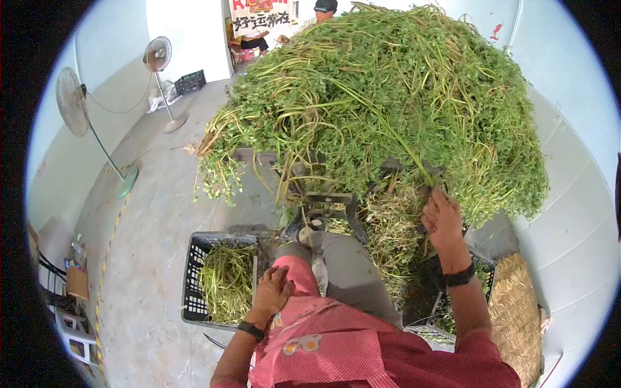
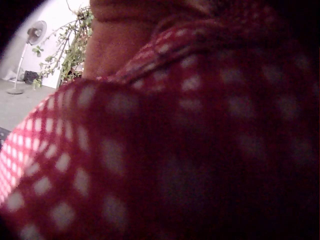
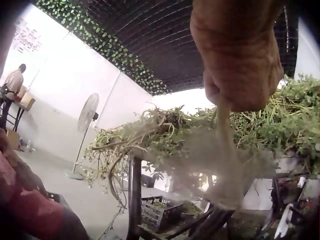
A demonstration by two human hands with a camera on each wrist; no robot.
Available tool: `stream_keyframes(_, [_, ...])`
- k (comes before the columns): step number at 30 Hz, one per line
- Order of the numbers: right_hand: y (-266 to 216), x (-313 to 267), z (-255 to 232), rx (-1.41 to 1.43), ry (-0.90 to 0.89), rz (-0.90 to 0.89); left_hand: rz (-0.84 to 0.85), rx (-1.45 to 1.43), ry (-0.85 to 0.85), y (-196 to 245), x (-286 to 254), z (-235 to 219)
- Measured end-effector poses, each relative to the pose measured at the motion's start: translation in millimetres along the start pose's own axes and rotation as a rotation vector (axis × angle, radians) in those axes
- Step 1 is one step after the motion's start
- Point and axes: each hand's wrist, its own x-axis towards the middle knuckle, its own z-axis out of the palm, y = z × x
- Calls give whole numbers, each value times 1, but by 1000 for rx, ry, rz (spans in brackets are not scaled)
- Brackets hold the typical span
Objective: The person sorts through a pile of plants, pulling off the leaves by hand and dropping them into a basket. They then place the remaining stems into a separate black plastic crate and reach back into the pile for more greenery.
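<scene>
Long stem (image 1: 404, 147) is pinched, grip narrow, by R hand (image 1: 444, 223), w/ far part over heap (image 1: 466, 97); best drawn slowly w/o snags. L hand (image 1: 273, 292) is rested on apron (image 1: 303, 275), nothing seen gripped.

The left hand (image 1: 272, 294) rests on the left thigh (image 1: 299, 271), fingers loosely bent; the right hand (image 1: 444, 220) is held out forward, fingers curled in a grip.

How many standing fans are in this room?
I count 2: the nearer fan stands by the left wall on a green base, and the farther fan near the black crate. The heap of greens could hide more.
</scene>
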Motion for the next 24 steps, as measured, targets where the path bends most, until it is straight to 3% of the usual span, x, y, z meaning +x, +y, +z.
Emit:
stream_keyframes(5, [2,-49,-29,30,78,58,-12,7,-8,3,2,-1])
stream_keyframes(9, [10,-87,-72,34,14,134,55,40,5,-2,3,2])
stream_keyframes(11, [19,-83,-81,52,-23,160,103,81,34,-6,4,5])
stream_keyframes(13, [34,-71,-77,-67,-182,282,107,72,24,-2,5,4])
stream_keyframes(15, [52,-52,-69,-108,-193,279,71,53,31,5,4,1])
stream_keyframes(17, [55,-28,-44,-836,-451,-200,81,65,40,9,5,0])
stream_keyframes(20, [49,9,-6,-145,-347,90,85,71,25,8,3,0])
stream_keyframes(21, [37,19,9,25,-289,223,75,61,21,8,5,1])
stream_keyframes(22, [35,37,6,33,-282,216,84,68,16,7,6,1])
stream_keyframes(24, [41,70,-6,178,-678,301,76,55,11,4,5,2])
